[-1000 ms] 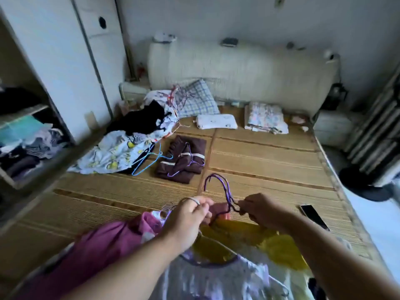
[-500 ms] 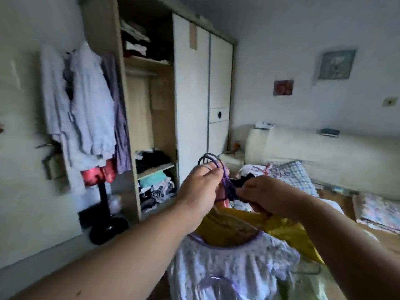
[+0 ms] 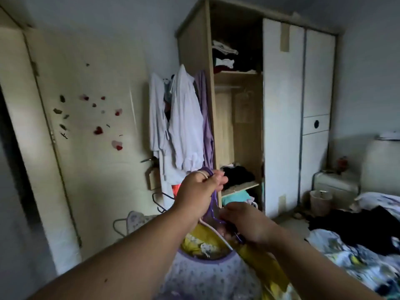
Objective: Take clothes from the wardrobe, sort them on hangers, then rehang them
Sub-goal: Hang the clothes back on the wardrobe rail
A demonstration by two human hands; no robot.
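My left hand [image 3: 199, 191] grips the hooks of a bunch of purple hangers [image 3: 213, 204] held up in front of me. Just below, my right hand [image 3: 249, 226] grips the hangers' lower part. From them hang a white purple-dotted garment [image 3: 207, 276] and a yellow patterned garment [image 3: 259, 260]. Straight ahead stands the wardrobe [image 3: 238, 105] with its left bay open; its hanging rail [image 3: 227, 86] is bare. Folded clothes fill the top shelf [image 3: 229, 57] and dark clothes lie on the lower shelf [image 3: 238, 176].
White and purple garments [image 3: 184, 126] hang on the wall left of the wardrobe, beside a cream door [image 3: 86, 126]. The bed with a patterned sheet and dark clothes [image 3: 357, 230] lies to the right. A small bin [image 3: 320, 202] and a nightstand [image 3: 337, 180] stand by the wardrobe.
The view has swung left from the bed to the wardrobe and door. Both hands still hold the hanger bunch; the right hand has dropped below the left.
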